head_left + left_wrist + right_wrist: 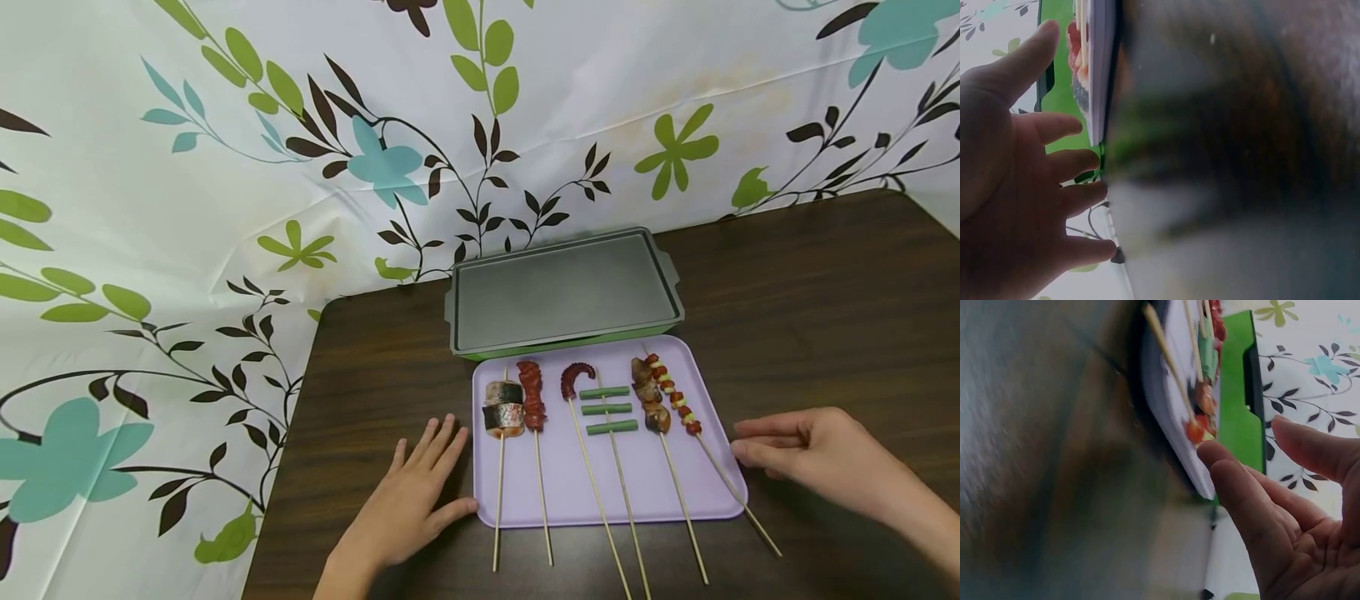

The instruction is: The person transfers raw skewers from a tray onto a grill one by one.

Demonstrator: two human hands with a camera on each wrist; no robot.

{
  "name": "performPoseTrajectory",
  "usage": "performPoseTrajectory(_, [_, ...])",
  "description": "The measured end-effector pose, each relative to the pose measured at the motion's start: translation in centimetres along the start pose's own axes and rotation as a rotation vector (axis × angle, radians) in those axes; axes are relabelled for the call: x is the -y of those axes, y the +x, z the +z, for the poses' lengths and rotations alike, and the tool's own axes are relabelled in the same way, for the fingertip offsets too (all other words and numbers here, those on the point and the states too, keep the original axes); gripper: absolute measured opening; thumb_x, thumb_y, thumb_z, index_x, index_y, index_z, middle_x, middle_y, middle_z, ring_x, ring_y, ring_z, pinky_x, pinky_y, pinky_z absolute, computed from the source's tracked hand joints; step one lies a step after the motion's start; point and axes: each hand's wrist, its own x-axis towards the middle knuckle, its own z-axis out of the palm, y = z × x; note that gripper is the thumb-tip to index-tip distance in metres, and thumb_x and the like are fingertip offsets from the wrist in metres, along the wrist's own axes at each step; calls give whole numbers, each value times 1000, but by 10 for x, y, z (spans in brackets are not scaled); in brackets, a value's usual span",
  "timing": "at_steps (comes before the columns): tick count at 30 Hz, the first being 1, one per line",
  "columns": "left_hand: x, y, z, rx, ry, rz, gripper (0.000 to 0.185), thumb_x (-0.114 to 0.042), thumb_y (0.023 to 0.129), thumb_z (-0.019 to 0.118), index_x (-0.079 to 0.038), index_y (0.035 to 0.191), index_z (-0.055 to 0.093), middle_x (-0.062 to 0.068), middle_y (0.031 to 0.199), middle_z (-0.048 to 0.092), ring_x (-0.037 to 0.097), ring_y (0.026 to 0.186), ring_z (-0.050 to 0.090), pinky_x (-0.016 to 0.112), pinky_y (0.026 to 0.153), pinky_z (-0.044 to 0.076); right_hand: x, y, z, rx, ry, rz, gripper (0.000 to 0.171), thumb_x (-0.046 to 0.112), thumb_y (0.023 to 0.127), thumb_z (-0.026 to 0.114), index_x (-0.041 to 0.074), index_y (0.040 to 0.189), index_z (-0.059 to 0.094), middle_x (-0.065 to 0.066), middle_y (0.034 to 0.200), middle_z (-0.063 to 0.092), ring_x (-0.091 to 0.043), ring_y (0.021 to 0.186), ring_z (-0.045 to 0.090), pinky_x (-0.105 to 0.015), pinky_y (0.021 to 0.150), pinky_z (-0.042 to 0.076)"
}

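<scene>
Floral cloth is hung behind a dark wooden tabletop [825,292], on which a lilac tray [660,487] is set just in front of a green griddle [562,292]. Six skewers are laid across the tray, among them a fish skewer [503,408] at its left and a sausage skewer [675,400] at its right. The left hand [416,500] is rested flat beside the tray's left edge, its grip spread wide, the thumb at the rim. The right hand [810,454] is held near the right edge, fingers loosely curled, nothing gripped.
</scene>
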Motion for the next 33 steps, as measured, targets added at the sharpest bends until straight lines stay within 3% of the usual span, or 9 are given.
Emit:
performPoseTrajectory(6, [-3,2,4,36,-17,13,84,-64,93,49,-21,158,21,6,164,13,29,149,11,66,110,18,-2,6,8,85,148,-38,39,18,92,70,-16,112,66,-16,94,74,-9,74,70,-30,61,57])
performPoseTrajectory(11, [-4,4,6,44,0,20,89,-67,91,49,-18,158,19,6,164,12,29,149,10,65,110,19,3,10,14,124,171,-26,36,17,91,71,-16,105,68,-14,88,74,-9,71,68,-29,60,57])
performPoseTrajectory(15, [-3,5,8,39,-2,24,92,-68,89,50,-16,158,19,8,164,12,31,148,11,65,109,19,12,14,20,89,35,0,37,27,86,77,-7,99,74,-4,78,74,-10,68,67,-27,57,55])
performPoseTrajectory(21, [-4,5,10,57,-13,14,95,-70,88,50,-17,159,17,7,164,11,31,149,10,65,110,19,21,20,27,-10,-235,-44,34,38,74,85,7,87,77,1,76,72,-12,68,62,-34,58,48])
performPoseTrajectory(28, [-3,7,9,71,-24,11,97,-70,86,53,-18,159,16,7,164,9,30,149,8,65,110,18,21,20,33,-38,-282,-42,23,28,71,85,9,81,76,10,62,63,-10,60,54,-30,53,40])
performPoseTrajectory(33, [-3,8,9,81,-38,3,99,-71,85,54,-19,159,14,6,164,7,29,149,6,65,110,17,19,20,33,-37,-262,-53,15,21,72,83,10,81,76,10,63,64,-10,60,55,-28,52,40])
